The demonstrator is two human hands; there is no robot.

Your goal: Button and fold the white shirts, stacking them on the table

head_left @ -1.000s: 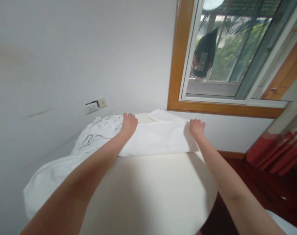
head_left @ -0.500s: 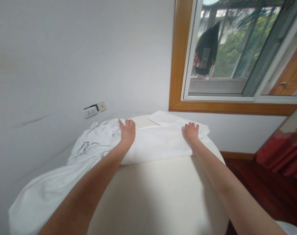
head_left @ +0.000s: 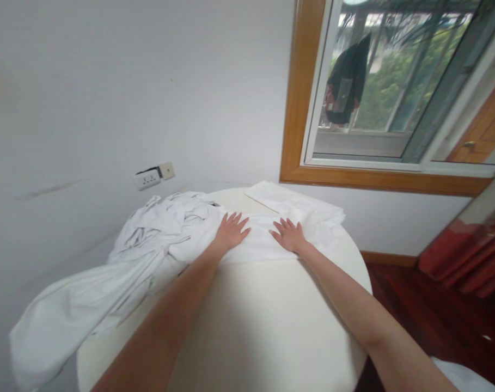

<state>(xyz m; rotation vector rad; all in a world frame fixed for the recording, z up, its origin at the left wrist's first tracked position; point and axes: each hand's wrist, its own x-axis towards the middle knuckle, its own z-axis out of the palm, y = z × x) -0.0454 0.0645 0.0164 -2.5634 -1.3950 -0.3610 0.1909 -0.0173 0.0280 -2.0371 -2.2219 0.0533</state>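
Note:
A white folded cloth [head_left: 263,251] lies across the far part of a round, pale table [head_left: 255,316]. My left hand [head_left: 231,231] rests palm down on its left half, fingers spread. On the right half, my right hand [head_left: 288,235] also presses flat with fingers apart. Left of my left hand is a heap of crumpled white fabric [head_left: 157,234], which trails over the table's left side. Behind my right hand, another folded layer of white cloth [head_left: 296,201] reaches toward the wall. Neither hand grips anything.
A wall with a power socket [head_left: 148,179] rises behind the table. To the right are a wood-framed window [head_left: 386,178], a red curtain [head_left: 463,256] and a dark wooden floor [head_left: 414,294]. White material [head_left: 463,375] shows at the lower right corner.
Both hands have moved inward, toward each other, and now lie flat with spread fingers on the cloth. The crumpled fabric on the left has shifted slightly, and the folded cloth's near edge sits farther back.

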